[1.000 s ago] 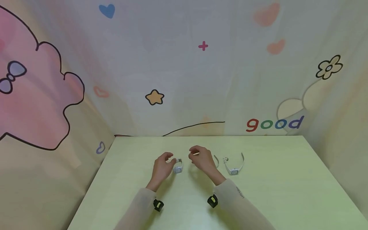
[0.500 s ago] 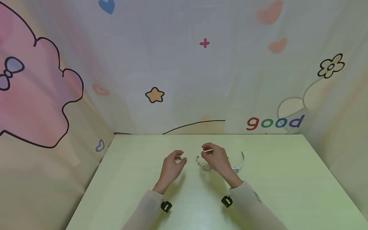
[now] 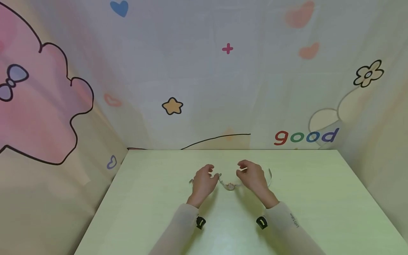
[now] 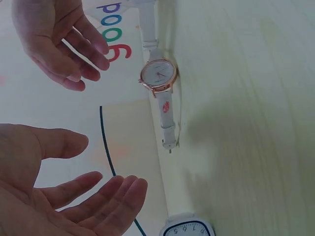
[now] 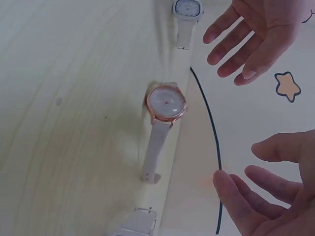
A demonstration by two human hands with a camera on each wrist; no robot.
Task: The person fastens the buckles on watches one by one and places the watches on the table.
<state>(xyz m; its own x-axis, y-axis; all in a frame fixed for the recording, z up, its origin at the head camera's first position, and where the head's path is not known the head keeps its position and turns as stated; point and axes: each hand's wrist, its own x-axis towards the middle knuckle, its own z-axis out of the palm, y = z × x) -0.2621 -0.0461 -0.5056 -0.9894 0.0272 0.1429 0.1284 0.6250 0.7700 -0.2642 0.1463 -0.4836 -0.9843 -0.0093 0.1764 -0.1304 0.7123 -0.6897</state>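
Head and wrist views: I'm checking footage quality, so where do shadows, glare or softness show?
Head: soft shadows and a pale glare patch on the table; left wrist: soft-edged shadows, rose-gold watch fairly clear; right wrist: its dial looks hazier, markings unreadable.

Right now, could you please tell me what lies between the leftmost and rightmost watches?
The round watch lies between the leftmost watch and the rightmost watch. The right wrist view shows this, with only part of the rightmost watch in frame.
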